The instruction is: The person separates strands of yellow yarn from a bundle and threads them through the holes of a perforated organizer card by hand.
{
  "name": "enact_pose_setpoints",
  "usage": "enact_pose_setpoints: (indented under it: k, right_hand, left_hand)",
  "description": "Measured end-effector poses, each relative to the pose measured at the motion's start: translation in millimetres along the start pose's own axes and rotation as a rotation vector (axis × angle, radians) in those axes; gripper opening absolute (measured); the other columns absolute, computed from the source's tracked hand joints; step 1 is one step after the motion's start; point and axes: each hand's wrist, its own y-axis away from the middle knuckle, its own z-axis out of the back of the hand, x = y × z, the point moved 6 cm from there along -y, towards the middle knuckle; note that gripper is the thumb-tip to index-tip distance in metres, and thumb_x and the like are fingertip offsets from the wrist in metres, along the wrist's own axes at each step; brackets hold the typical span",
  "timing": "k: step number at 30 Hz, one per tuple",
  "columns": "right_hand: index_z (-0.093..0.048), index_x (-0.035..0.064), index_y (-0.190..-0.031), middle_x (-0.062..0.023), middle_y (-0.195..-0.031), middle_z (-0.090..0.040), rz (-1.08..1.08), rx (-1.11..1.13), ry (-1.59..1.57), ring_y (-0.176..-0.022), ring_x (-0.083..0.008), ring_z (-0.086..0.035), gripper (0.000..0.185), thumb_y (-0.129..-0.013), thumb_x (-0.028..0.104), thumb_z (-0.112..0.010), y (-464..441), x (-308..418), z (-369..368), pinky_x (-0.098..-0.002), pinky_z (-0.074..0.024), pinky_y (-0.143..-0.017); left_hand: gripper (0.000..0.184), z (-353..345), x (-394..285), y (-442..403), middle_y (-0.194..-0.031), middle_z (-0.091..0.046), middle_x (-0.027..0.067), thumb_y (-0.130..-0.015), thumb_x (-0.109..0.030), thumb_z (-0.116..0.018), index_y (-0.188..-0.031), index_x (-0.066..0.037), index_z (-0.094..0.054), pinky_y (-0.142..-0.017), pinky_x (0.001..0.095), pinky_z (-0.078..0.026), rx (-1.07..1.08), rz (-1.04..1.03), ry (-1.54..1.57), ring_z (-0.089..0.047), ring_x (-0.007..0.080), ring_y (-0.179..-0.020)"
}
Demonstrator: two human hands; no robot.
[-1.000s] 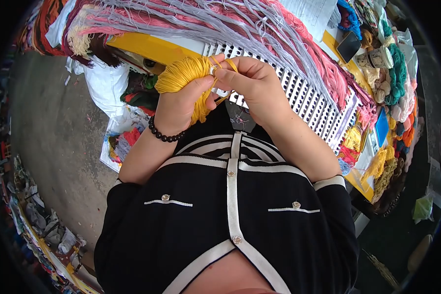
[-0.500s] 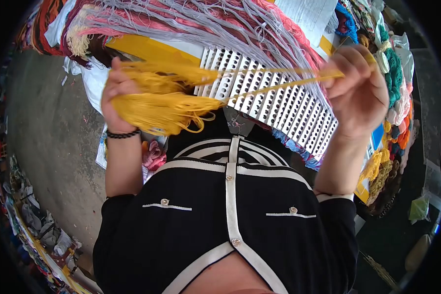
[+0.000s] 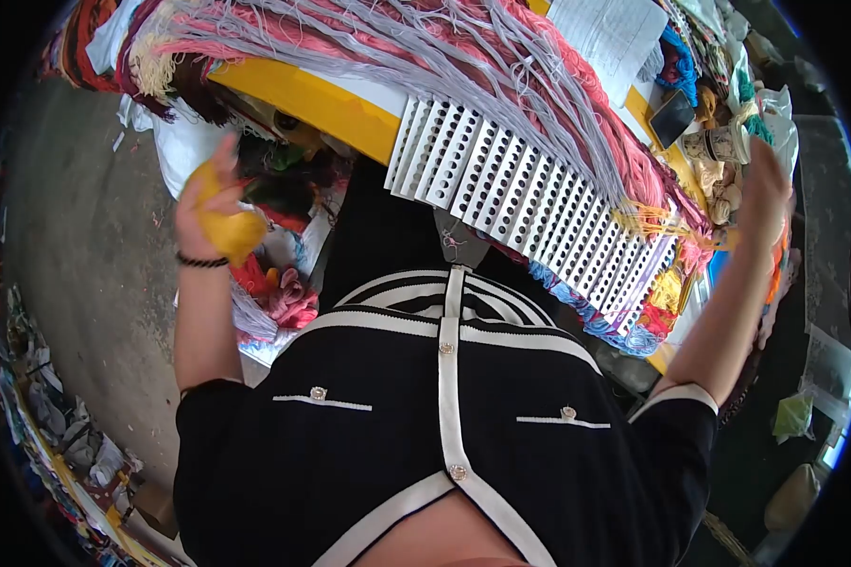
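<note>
On the left, my left hand (image 3: 210,203) is closed around a skein of yellow thread (image 3: 232,234), bunched into a rounded clump against the palm. A black beaded bracelet circles that wrist. Far to the right, my right hand (image 3: 764,198) is raised and smeared by motion. Loose yellow strands (image 3: 667,225) stretch from its palm side leftward over the table's edge; its fingertips are hard to make out. Between the hands lies a row of white strips with punched holes (image 3: 529,184), with long grey and pink threads (image 3: 501,66) heaped behind it.
A yellow-edged table (image 3: 312,104) carries the threads, a paper sheet (image 3: 607,42), a dark phone (image 3: 671,118) and a printed cup or roll (image 3: 719,145). Coloured yarn hanks (image 3: 758,123) crowd the right side. Pink yarn (image 3: 288,300) lies low near my left arm.
My right hand has swung right and outward, with yellow strands trailing, no longer stretched to the left-hand skein. My left hand moved slightly left and down; its skein is now bunched up.
</note>
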Motion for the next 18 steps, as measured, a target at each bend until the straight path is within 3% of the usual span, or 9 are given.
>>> enact_pose_setpoints:
  k: [1, 2, 3, 5, 7, 8, 12, 14, 18]
  right_hand:
    - [-0.064, 0.0011, -0.105, -0.0057, -0.094, -0.064, 0.098, 0.193, 0.114, -0.088, -0.0109, -0.058, 0.027, -0.085, 0.017, -0.057, 19, 27, -46, -0.0245, -0.0442, -0.082]
    - [-0.063, 0.0017, -0.106, -0.0062, -0.096, -0.065, 0.095, 0.382, -0.113, -0.088, -0.0104, -0.058, 0.027, -0.085, 0.015, -0.056, 30, 22, -103, -0.0241, -0.0439, -0.082]
    - [-0.065, 0.0024, -0.105, -0.0063, -0.095, -0.066, 0.063, 0.55, -0.231, -0.087, -0.0101, -0.058, 0.025, -0.085, 0.016, -0.057, 48, 19, -157, -0.0241, -0.0444, -0.082]
    - [-0.067, 0.0019, -0.1, -0.005, -0.084, -0.067, 0.046, 0.771, -0.208, -0.076, -0.0091, -0.058, 0.024, -0.086, 0.021, -0.061, 96, 67, -219, -0.0241, -0.0467, -0.071]
    - [-0.068, 0.0019, -0.093, -0.0065, -0.065, -0.062, 0.128, 0.791, -0.271, -0.054, -0.012, -0.054, 0.025, -0.081, 0.023, -0.063, 116, 96, -254, -0.0293, -0.046, -0.055]
    - [-0.067, 0.0006, -0.089, -0.01, -0.066, -0.063, 0.061, 0.829, -0.316, -0.056, -0.0165, -0.057, 0.025, -0.08, 0.023, -0.061, 123, 100, -270, -0.031, -0.047, -0.057]
    - [-0.067, 0.0015, -0.087, -0.0056, -0.066, -0.061, 0.122, 0.9, -0.156, -0.058, -0.0126, -0.055, 0.027, -0.085, 0.026, -0.057, 129, 100, -311, -0.0276, -0.0448, -0.058]
    - [-0.067, 0.0016, -0.085, -0.005, -0.064, -0.061, 0.117, 0.917, -0.149, -0.057, -0.013, -0.055, 0.028, -0.085, 0.027, -0.055, 129, 102, -316, -0.028, -0.045, -0.058]
    - [-0.066, 0.0018, -0.082, -0.0042, -0.062, -0.061, 0.073, 0.998, -0.147, -0.056, -0.0127, -0.056, 0.031, -0.086, 0.03, -0.052, 129, 101, -330, -0.0281, -0.0457, -0.058]
  left_hand:
    - [0.062, -4, 19, -20, -0.137, -0.04, 0.017, -0.086, -0.014, -0.052, -0.141, -0.004, -0.024, -0.057, 0.0181, -0.044, -0.027, 0.04, -0.01, -0.05, 0.0081, -0.071]
    - [0.058, -13, 35, -40, -0.142, -0.031, 0.0186, -0.088, -0.016, -0.052, -0.139, -0.004, -0.027, -0.059, 0.0182, -0.046, -0.096, 0.113, -0.123, -0.051, 0.0104, -0.076]
    - [0.052, -19, 49, -58, -0.142, -0.032, 0.0184, -0.088, -0.018, -0.053, -0.135, -0.003, -0.035, -0.062, 0.0168, -0.046, -0.094, 0.175, -0.129, -0.052, 0.0107, -0.077]
    - [0.046, -19, 64, -94, -0.12, -0.056, 0.0114, -0.087, -0.025, -0.058, -0.125, -0.002, -0.047, -0.061, 0.0175, -0.044, -0.202, 0.268, -0.489, -0.051, 0.0082, -0.074]
    - [0.043, -28, 85, -124, -0.119, -0.057, 0.0109, -0.089, -0.024, -0.055, -0.125, -0.003, -0.048, -0.062, 0.0195, -0.045, -0.237, 0.299, -0.689, -0.052, 0.0087, -0.075]
    - [0.039, -29, 92, -137, -0.118, -0.057, 0.0103, -0.091, -0.023, -0.053, -0.124, -0.003, -0.048, -0.064, 0.0216, -0.047, -0.268, 0.334, -0.892, -0.053, 0.0092, -0.075]
    - [0.034, -11, 106, -167, -0.099, -0.063, 0.0037, -0.086, -0.023, -0.059, -0.114, -0.005, -0.055, -0.066, 0.0236, -0.044, -0.447, 0.313, -1.147, -0.053, 0.0092, -0.074]
    - [0.029, -24, 104, -180, -0.088, -0.062, 0.0002, -0.082, -0.02, -0.063, -0.106, -0.007, -0.056, -0.068, 0.0237, -0.044, -0.275, 0.117, -1.739, -0.055, 0.01, -0.073]
    - [0.026, -14, 103, -184, -0.077, -0.057, -0.0011, -0.078, -0.011, -0.063, -0.102, -0.008, -0.054, -0.065, 0.0241, -0.043, -0.341, 0.073, -1.53, -0.053, 0.0085, -0.071]
